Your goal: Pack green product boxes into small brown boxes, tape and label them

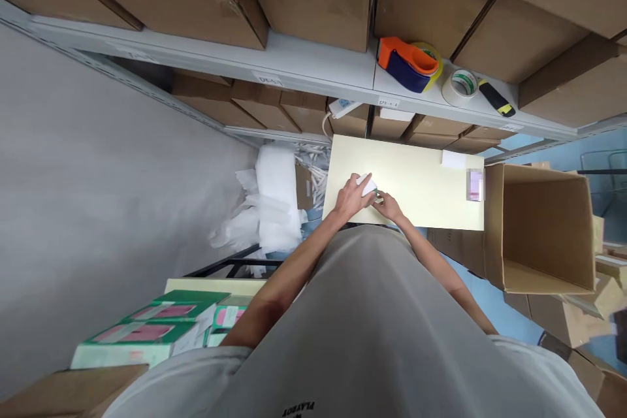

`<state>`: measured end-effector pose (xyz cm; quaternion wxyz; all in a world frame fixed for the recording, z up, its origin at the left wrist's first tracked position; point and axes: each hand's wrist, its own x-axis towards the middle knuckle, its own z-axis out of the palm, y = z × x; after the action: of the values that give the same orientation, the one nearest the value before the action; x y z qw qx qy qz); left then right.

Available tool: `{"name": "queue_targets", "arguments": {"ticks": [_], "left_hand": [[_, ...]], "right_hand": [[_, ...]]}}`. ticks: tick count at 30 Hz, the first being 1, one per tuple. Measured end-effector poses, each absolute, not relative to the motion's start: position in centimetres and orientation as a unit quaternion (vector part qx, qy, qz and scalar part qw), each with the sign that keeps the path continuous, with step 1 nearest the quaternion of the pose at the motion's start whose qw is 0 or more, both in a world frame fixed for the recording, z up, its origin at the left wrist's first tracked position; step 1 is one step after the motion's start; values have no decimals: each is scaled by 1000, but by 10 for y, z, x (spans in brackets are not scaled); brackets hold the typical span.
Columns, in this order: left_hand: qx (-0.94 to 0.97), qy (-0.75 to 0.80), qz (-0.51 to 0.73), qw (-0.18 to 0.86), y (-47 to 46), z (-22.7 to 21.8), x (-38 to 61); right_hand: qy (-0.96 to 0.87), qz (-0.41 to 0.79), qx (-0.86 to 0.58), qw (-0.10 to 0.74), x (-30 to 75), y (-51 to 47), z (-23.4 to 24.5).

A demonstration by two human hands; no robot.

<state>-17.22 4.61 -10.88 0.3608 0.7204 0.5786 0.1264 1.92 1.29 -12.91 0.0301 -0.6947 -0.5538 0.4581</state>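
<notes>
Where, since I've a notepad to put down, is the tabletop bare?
The widest bare patch of tabletop lies between the right hand and the blurred purple item, with white paper at its back right. Another lies behind the left hand. It's crowded around the white item that hand holds, and on the shelf by the tape dispenser, tape roll and cutter.

We see a plain grey wall (147, 163) on our left and grey metal shelving (318, 68) across the view ahead. Before it stands a pale-topped table (426, 186), brightly lit toward its left end. Lower left, we find another pale tabletop (215, 286) near a black frame (249, 262); blue floor (494, 307) shows at right.
</notes>
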Motion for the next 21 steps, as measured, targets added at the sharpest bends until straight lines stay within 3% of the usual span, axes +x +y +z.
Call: {"name": "queue_targets", "arguments": {"ticks": [6,14,21], "left_hand": [[697,519,193,456,118,-113,-250],[655,388,212,613,192,-79,-276],[629,433,318,562,206,-59,-256]], "right_hand": [[-482,569,-651,140,13,16,-122],[-378,685,-575,241,-15,6,-93],[-334,669,-571,338,-33,3,-62]]}}
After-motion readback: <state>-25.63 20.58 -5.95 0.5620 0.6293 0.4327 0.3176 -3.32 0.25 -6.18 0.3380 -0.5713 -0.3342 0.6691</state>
